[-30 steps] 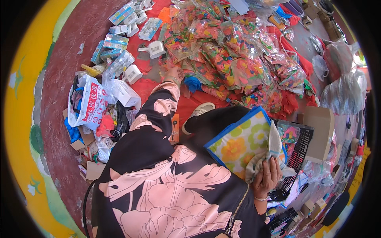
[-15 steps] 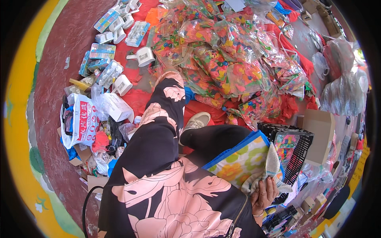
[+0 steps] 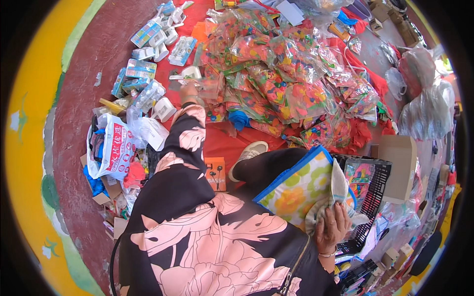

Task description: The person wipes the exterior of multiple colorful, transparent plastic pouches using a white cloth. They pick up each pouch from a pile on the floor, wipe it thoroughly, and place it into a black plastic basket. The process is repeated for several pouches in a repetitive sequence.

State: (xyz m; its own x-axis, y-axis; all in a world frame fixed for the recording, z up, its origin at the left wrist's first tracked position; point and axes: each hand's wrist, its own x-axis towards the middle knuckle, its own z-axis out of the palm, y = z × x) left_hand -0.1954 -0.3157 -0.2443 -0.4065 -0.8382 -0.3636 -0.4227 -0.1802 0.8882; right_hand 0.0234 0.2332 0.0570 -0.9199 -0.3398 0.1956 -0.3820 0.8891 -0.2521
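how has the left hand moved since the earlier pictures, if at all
Yes: the left hand has moved leftward and forward, away from the blue bundle.

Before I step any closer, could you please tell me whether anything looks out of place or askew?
A crumpled blue piece lies at the near edge of the heap of clear packets, odd beside their multicoloured contents. The packets overlap at mixed angles, so the heap looks untidy.
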